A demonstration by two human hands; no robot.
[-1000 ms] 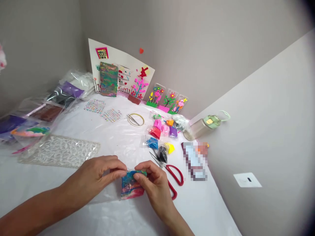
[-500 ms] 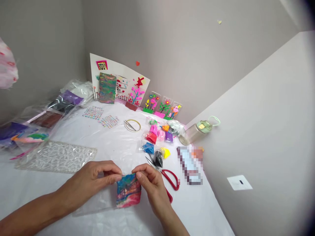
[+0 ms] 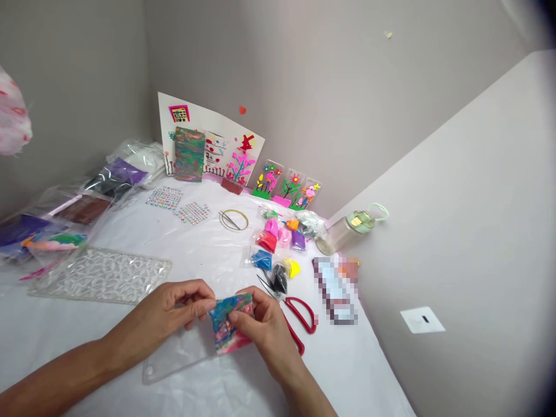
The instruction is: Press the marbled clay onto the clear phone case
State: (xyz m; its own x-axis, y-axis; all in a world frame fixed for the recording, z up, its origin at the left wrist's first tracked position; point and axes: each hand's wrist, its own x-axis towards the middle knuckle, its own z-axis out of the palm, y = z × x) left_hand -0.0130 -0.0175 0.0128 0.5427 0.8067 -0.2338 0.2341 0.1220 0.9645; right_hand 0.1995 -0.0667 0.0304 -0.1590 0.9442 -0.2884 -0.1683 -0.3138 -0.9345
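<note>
A thin, roughly square sheet of marbled clay (image 3: 221, 327), blue at the top and pink-red at the bottom, is held tilted above the table. My right hand (image 3: 267, 330) grips its right side, thumb on the front and fingers behind. At the upper left corner, my left hand (image 3: 182, 307) pinches the edge between thumb and fingers. Below the hands lies a clear plastic panel (image 3: 174, 362), partly covered by my left forearm. Red-handled scissors (image 3: 304, 315) rest just right of my right hand, partly hidden behind it.
Small bags of coloured clay (image 3: 266, 241) lie beyond the scissors, near a bottle (image 3: 347, 231) lying against the wall. A clear textured sheet (image 3: 104, 275) is at left, with gem stickers (image 3: 191, 213) and a bangle (image 3: 234, 220) farther back. Decorated panels (image 3: 268, 179) lean on the wall.
The clay sheet has been raised and tilted, its right side turned upward. My right thumb has shifted from its top edge onto its face. More of the clear panel shows.
</note>
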